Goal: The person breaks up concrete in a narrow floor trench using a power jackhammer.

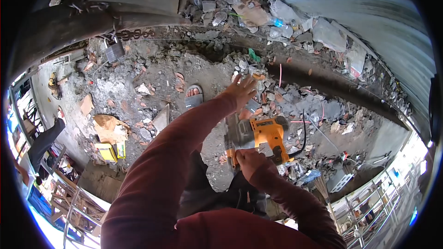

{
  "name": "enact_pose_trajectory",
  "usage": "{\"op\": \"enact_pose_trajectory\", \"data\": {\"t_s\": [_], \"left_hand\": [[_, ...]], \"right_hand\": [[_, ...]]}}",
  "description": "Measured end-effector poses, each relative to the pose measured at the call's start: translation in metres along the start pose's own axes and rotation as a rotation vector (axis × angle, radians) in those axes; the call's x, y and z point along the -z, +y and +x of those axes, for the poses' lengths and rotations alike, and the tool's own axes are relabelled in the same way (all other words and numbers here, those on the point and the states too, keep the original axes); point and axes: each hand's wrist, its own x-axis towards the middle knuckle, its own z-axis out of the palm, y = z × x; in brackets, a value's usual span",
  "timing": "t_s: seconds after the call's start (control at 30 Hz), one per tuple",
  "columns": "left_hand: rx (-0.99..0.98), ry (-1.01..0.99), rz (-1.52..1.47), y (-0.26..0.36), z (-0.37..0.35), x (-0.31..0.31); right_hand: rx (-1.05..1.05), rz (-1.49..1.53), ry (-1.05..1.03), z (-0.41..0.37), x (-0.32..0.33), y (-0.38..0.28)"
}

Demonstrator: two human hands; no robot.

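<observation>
**Your left hand (241, 93) is spread; your right hand (251, 162) grasps an orange-and-grey power tool with a black cord (268, 131)**

At the left of the frame, a yellow-and-black box (107, 152) lies just below a crumpled sheet of brown paper-like material (110, 128). A grey metal padlock (114, 51) hangs from a rusty chain in the upper left. Nearer the middle, a foot in a grey strapped sandal (194, 97) stands on the rubble-strewn ground.

In the centre, your left hand is empty, its fingers splayed just above the tool; whether they touch the grey and reddish rubble is hard to judge from here. Below it, your right hand is clenched on the tool's lower side. The tool lies just right of centre, its cord looping to the right. In the upper right, a clear plastic bottle with a blue label (278, 22) lies among the litter.
</observation>
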Motion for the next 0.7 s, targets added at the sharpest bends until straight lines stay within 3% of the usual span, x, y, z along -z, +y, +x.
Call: {"op": "enact_pose_trajectory", "data": {"t_s": [0.07, 0.1, 0.2, 0.27, 0.37, 0.53, 0.57, 0.6, 0.67, 0.7], "left_hand": [[-0.256, -0.265, 0.270, -0.002, 0.023, -0.021], [-0.241, -0.413, 0.398, -0.001, 0.035, -0.027], [-0.281, -0.335, 0.589, -0.018, 0.055, -0.052], [-0.273, -0.268, 0.560, -0.025, 0.065, -0.066], [-0.260, -0.223, 0.522, -0.028, 0.081, -0.069], [-0.286, -0.269, 0.704, -0.042, 0.111, -0.073], [-0.298, -0.130, 0.730, -0.053, 0.120, -0.099], [-0.300, -0.132, 0.729, -0.058, 0.127, -0.101], [-0.222, -0.466, 0.466, -0.066, 0.143, -0.101], [-0.289, -0.487, 0.450, -0.071, 0.147, -0.101]], "right_hand": [[0.033, -0.027, 0.014, 0.007, -0.023, 0.008], [0.031, -0.047, 0.035, 0.014, -0.030, 0.012], [0.013, -0.030, 0.043, 0.032, -0.027, 0.028], [-0.009, 0.017, 0.006, 0.035, -0.022, 0.034], [-0.004, -0.062, 0.153, 0.040, -0.010, 0.050], [0.056, -0.123, 0.065, 0.049, 0.003, 0.071], [0.072, -0.162, 0.041, 0.050, 0.006, 0.074], [0.073, -0.159, 0.040, 0.051, 0.007, 0.075], [0.099, -0.276, 0.003, 0.053, 0.007, 0.077], [0.100, -0.264, -0.005, 0.053, 0.006, 0.077]]}}
